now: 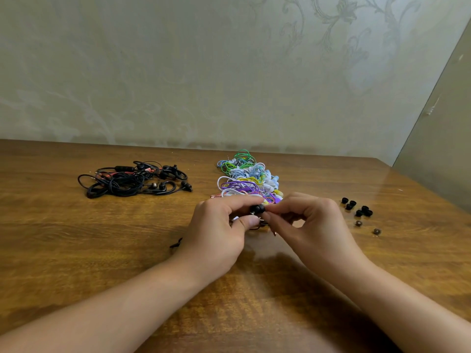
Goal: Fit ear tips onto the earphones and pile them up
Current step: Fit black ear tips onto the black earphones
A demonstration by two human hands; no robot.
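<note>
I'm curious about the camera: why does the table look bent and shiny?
Head view: the wide-angle lens curves the table edge and the wall corner; glare brightens the wood near the ear tips; both hands cast soft shadows beneath the wrists; the small earbud looks slightly blurred.

Both hands (257, 220) pinching a black earbud (257, 209), coloured earphones (248, 175) behind, loose ear tips (358, 208) right

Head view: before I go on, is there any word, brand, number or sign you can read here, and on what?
None can be read.
Black earphones pile: no legible marking; inline remotes too small to tell.
Coloured earphones pile: no print visible.
Loose ear tips: plain.
Earbud pinched between left hand and right hand: too small, mostly covered.
Wall: floral pattern only, no text.
</note>
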